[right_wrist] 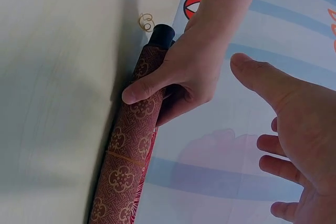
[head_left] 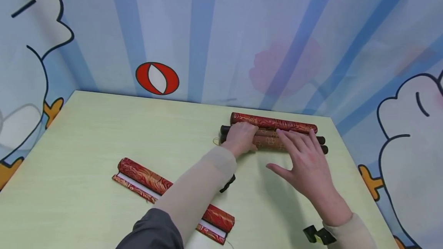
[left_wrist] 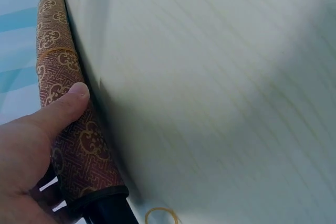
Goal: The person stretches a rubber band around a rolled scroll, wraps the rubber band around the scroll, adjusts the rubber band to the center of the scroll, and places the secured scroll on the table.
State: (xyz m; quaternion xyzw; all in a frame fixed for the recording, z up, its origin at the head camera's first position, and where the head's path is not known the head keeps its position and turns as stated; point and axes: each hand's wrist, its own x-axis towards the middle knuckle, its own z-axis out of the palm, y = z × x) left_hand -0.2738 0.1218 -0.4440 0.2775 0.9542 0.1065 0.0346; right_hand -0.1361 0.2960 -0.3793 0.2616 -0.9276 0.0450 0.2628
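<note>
In the head view, two brown patterned scrolls with dark end knobs lie side by side toward the back right: a front scroll [head_left: 271,143] and a rear scroll [head_left: 265,133]. My left hand [head_left: 240,137] grips their left part. The left wrist view shows its thumb laid over the brown-and-gold front scroll [left_wrist: 86,140], which has a thin rubber band [left_wrist: 58,50] around it. Spread fingers mark my right hand [head_left: 308,166], held over the right part of the scrolls. From the right wrist, this hand [right_wrist: 307,124] appears apart from the scroll, holding nothing.
A red patterned roll [head_left: 273,121] lies just behind the brown scrolls, near the table's back edge. Another red scroll [head_left: 145,174], with a white strip showing, lies at front left under my left forearm. A loose rubber band [right_wrist: 146,22] is by the scroll's knob. Printed cloth walls surround the table [head_left: 86,145].
</note>
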